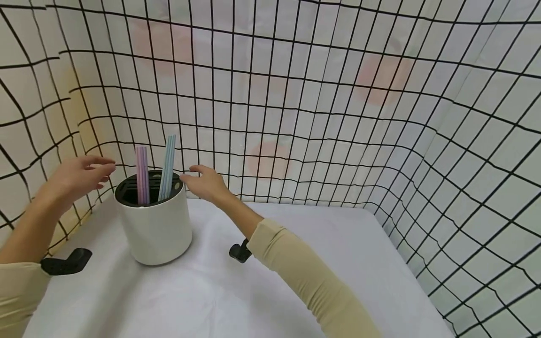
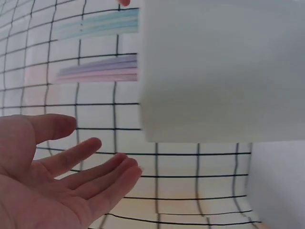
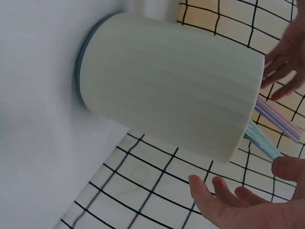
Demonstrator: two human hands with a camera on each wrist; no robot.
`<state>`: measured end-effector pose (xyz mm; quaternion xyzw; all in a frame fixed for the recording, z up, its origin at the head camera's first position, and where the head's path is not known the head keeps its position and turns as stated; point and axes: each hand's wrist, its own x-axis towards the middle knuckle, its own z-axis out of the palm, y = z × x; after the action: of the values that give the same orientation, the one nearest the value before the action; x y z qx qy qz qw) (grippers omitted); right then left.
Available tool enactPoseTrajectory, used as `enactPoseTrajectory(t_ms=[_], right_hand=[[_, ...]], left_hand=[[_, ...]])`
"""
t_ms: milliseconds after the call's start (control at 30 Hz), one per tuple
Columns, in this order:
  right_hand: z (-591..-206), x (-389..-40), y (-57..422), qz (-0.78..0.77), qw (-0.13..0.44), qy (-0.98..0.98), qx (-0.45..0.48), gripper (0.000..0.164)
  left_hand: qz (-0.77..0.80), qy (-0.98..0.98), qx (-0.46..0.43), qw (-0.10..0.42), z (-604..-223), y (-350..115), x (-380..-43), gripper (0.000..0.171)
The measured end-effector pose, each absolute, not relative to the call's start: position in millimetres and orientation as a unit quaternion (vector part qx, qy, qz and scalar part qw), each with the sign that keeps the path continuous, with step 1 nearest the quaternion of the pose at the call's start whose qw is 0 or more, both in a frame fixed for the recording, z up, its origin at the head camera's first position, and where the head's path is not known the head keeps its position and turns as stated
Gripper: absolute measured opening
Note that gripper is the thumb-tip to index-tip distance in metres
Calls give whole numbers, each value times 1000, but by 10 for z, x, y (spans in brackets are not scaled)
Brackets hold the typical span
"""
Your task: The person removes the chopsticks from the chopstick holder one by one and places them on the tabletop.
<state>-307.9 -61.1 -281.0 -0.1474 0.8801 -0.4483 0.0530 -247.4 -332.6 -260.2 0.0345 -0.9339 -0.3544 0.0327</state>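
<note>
A white round holder (image 1: 156,234) with a black slotted top (image 1: 127,190) stands upright at the left of the table. Thin pink and purple sticks (image 1: 142,176) rise from it in one bunch, and light blue sticks (image 1: 167,169) lean in another beside them. Left of the rim, my left hand (image 1: 82,178) hovers with fingers loosely extended; the left wrist view shows a gap between it and the holder. My right hand (image 1: 207,183) is just right of the rim. Its fingers (image 3: 209,200) are relaxed and apart from the holder's wall in the right wrist view. Neither hand holds anything.
A white cloth covers the table (image 1: 236,300). Black wire grid panels (image 1: 296,94) rise along the back and both sides, the left one close to my left hand. Black wrist devices (image 1: 67,263) sit at both sleeves.
</note>
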Motion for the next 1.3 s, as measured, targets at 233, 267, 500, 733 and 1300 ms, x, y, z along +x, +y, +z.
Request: enactPoseTrajectory(t_ms=[233,267,500,733,1300], right_hand=[[-3018,-3108,-745,-513,81,849,-94,51],[-3048,-3106,-766,-520,83,846,-89,51],[-3231,-3110,-895,-550,66,829,-70,47],[-3324,-3102,-949,-584,57,808,-58,43],[-3370,-3091,-903,-646,64,759,-54,42]], left_hand=[[-436,-899,30,-32,-2911,-3393,-2627,81],[-445,-895,28,-35,-2949,-3401,-2636,81],[-474,-879,16,-47,-3100,-3435,-2670,72],[-481,-875,2,-54,-3164,-3461,-2695,72],[-518,-853,45,-44,-3210,-3434,-2697,77]])
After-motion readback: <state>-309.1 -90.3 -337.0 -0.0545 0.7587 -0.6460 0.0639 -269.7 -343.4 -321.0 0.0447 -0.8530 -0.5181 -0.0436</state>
